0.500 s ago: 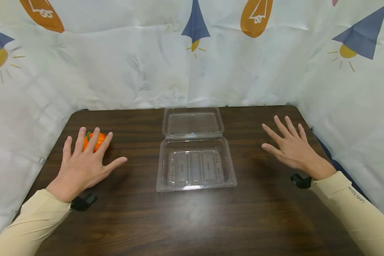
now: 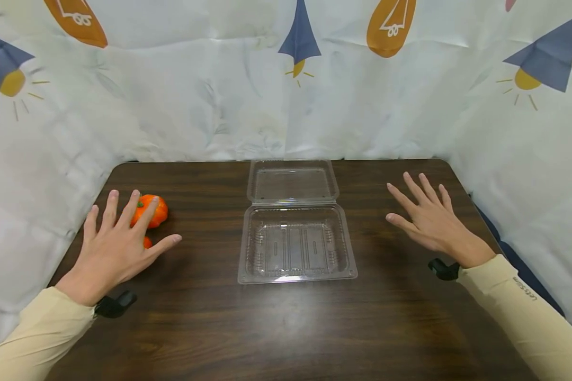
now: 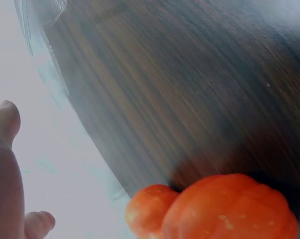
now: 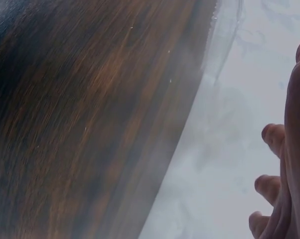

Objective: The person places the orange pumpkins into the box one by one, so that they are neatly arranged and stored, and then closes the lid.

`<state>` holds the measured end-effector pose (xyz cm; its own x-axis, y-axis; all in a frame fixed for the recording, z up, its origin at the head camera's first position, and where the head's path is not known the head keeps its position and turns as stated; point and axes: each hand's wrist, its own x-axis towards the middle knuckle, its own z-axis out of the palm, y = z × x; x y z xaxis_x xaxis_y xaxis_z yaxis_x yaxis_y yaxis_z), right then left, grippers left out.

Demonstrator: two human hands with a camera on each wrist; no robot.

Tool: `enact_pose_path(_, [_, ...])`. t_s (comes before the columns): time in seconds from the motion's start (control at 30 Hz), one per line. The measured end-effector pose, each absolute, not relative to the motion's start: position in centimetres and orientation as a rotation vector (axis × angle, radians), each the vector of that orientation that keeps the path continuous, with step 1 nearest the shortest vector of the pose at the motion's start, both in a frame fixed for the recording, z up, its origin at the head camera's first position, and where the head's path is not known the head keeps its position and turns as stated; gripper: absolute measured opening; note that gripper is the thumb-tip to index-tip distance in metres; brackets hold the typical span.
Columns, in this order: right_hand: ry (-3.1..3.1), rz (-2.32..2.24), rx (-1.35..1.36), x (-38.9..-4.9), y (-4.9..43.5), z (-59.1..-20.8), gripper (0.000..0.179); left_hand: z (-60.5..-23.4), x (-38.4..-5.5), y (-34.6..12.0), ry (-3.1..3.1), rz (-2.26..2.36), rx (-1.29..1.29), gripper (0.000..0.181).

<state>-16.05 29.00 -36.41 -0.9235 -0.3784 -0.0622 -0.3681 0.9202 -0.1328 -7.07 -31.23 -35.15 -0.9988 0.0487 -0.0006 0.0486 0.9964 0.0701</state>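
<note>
My left hand [image 2: 112,246], fingers spread, hovers on the left over two orange toy pumpkins and holds nothing. The farther pumpkin [image 2: 158,211] has a green stem and is partly covered by my fingers. Only a sliver of the nearer pumpkin [image 2: 147,242] shows between thumb and forefinger. In the left wrist view a large ribbed pumpkin [image 3: 234,209] appears in front of a smaller-looking one [image 3: 149,211]. On the right, my right hand [image 2: 431,225] is held above the table with fingers apart, gripping nothing. Between the hands lies a clear plastic clamshell box [image 2: 293,280], its lid [image 2: 293,182] folded back.
The dark wood-grain table [image 2: 286,333] has rounded far corners. A white printed curtain [image 2: 171,106] hangs behind it and along both sides. The box lid reaches the table's far edge. Each wrist carries a small black camera.
The left hand has shifted slightly left, uncovering more of the far pumpkin and a bit of the nearer one. My right hand has drifted a little left. The head view has turned slightly left.
</note>
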Motion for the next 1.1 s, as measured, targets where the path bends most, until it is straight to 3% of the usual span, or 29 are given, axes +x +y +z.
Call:
enact_pose_path(0.43, [3.054, -0.345, -0.723, -16.4, 27.7, -37.1, 0.073, -35.8, -6.2, -33.5, 3.292, 0.185, 0.086, 0.104])
enact_pose_path(0.7, [2.96, -0.702, -0.683, -16.7, 26.6, -37.7, 0.072, -36.9, -5.4, -35.0, 3.555, 0.248, 0.381, 0.114])
enact_pose_path(0.93, [2.876, -0.893, -0.602, -16.6, 25.8, -38.4, 0.068, -37.1, -4.5, -35.7, 3.387, 0.373, 0.144, 0.111])
enact_pose_path(1.1, [2.805, -1.011, -0.546, -16.5, 25.1, -38.8, 0.065, -37.5, -4.0, -36.1, 3.358, 0.43, 0.109, 0.111])
